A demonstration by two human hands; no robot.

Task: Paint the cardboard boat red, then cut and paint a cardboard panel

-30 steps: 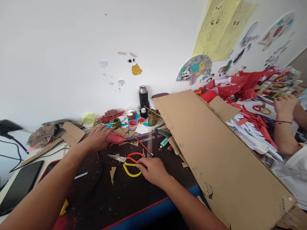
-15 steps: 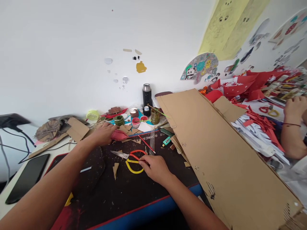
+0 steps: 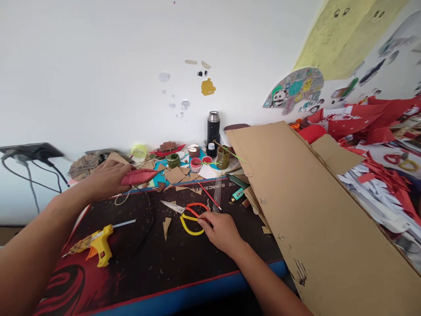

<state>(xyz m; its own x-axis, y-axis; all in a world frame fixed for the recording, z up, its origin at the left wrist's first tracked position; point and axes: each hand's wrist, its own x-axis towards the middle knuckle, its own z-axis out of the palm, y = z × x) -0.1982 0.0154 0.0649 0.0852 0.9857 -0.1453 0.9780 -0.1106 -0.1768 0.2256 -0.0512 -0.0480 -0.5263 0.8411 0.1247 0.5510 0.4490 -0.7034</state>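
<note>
- Near left: yellow glue gun (image 3: 105,250) on dark mat (image 3: 177,272); now in fuller view;
- Far left: left hand (image 3: 107,177), fingers gripping red-pink piece (image 3: 140,177); piece shifted left since half a second ago, so apparently picked up; narrow, tapering rightward, darker lower edge;
- Middle: scissors (image 3: 180,210) flat on mat, blades leftward, handles red and yellow;
- Right of these: right hand (image 3: 222,230), fingers curled at handles; cannot tell whether gripping; position little changed

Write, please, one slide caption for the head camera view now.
Left hand holds a red boat-shaped piece; right hand holds red-and-yellow-handled metal scissors over a black, blue-edged desk mat.
</note>
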